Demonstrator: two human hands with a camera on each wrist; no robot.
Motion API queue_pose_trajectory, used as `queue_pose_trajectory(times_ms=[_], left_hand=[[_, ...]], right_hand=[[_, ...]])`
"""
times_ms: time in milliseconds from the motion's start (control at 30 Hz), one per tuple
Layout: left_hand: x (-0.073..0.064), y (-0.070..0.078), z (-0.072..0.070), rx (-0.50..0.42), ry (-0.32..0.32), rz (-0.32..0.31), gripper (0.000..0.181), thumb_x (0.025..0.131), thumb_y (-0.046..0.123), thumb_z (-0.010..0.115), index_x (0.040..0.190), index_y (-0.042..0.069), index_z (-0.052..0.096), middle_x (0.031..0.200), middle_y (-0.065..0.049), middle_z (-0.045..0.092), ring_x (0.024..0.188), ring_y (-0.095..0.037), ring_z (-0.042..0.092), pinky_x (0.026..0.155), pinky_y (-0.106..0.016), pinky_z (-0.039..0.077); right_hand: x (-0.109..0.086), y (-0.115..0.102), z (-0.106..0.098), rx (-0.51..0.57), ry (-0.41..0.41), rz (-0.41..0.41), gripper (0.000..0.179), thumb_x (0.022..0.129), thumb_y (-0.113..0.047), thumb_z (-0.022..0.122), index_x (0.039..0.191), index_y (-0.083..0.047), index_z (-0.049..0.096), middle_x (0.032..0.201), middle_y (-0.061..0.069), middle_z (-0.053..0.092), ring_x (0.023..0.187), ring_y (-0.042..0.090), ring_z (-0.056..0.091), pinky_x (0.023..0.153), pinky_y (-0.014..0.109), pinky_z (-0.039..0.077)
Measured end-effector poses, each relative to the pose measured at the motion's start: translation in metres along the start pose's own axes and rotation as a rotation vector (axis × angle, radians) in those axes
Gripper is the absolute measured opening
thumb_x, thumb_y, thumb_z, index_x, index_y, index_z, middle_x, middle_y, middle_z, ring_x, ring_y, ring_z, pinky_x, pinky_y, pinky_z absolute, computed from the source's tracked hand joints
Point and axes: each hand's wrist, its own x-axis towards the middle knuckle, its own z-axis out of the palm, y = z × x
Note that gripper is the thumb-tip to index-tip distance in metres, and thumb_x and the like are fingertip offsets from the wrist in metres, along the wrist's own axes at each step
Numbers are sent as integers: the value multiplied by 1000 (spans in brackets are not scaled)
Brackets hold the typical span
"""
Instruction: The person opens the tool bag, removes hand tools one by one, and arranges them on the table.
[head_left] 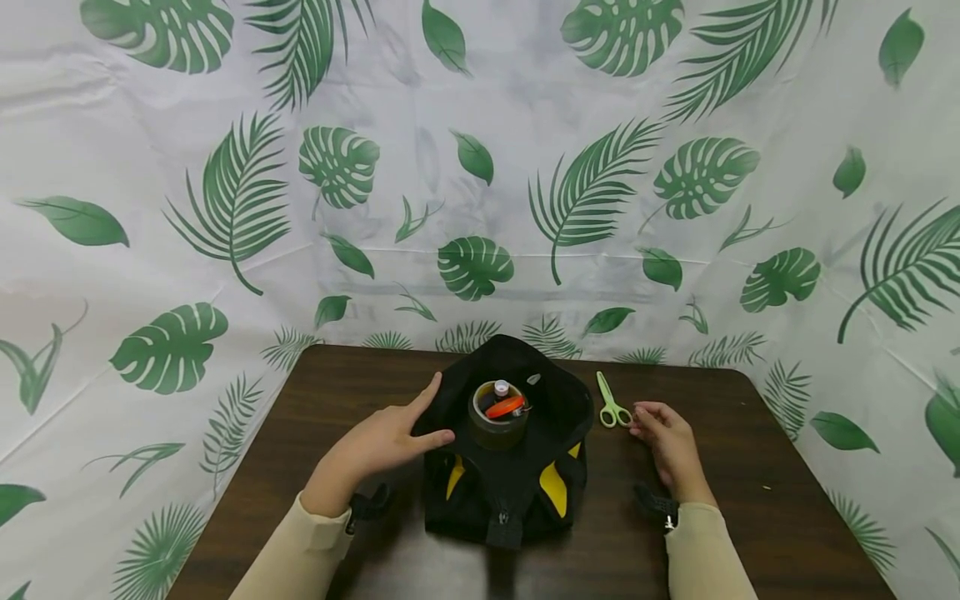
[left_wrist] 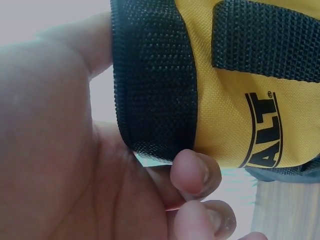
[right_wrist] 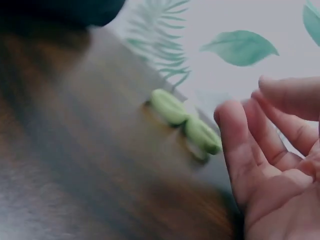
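A black and yellow tool bag (head_left: 465,515) with a wide open top stands on the dark table. My left hand (head_left: 375,442) holds its left rim, thumb over the edge; in the left wrist view the fingers curl beside its black webbing border (left_wrist: 157,90). Inside the bag sits a round brownish roll (head_left: 498,433) with an orange-red item (head_left: 506,407) and a small white-capped thing (head_left: 501,387) in its middle. Light green scissors (head_left: 611,407) lie right of the bag, blades pointing away. My right hand (head_left: 670,446) is at their handles, fingertips close by, bent loosely and apart in the right wrist view.
The dark brown wooden table (head_left: 750,500) has its far edge just behind the bag. A white cloth (head_left: 420,317) with green leaf prints hangs behind and beside it. A small pale grey bit (head_left: 533,379) shows at the bag's inner back wall.
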Motion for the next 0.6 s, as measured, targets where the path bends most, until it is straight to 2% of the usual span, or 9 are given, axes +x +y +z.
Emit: queue_pose_trajectory(times_ms=[133,333,433,600], left_hand=[[-1,0,0,-5,2,-1,100,98,80,59,174,47,5,164,-18,55,140,-38,65,117,-64,49],[0,-1,0,-9,-2,-4,100,98,80,59,174,47,4,163,-18,56,139,-38,66,116,-64,50],[-1,-2,0,-12,-6,-2,100,98,80,59,174,48,3,163,-18,56,138,-38,66,116,-64,50],[-2,-2,-1,-11,-7,0,99,99,80,58,174,48,2,164,-18,55,139,-38,66,116,-64,50]], right_hand=[[-1,1,-12,283,-134,-24,23,115,-9,53,130,1,68,104,2,75,94,16,77,86,25,64],[-3,0,-12,600,-332,-28,40,120,-9,30,131,-3,69,112,9,75,104,23,75,92,29,63],[-4,-2,-6,719,-433,-31,49,121,-10,21,135,-1,67,118,13,74,109,27,73,94,31,63],[-10,-14,7,822,-582,-62,56,120,-11,12,143,5,60,125,18,70,116,32,71,100,35,61]])
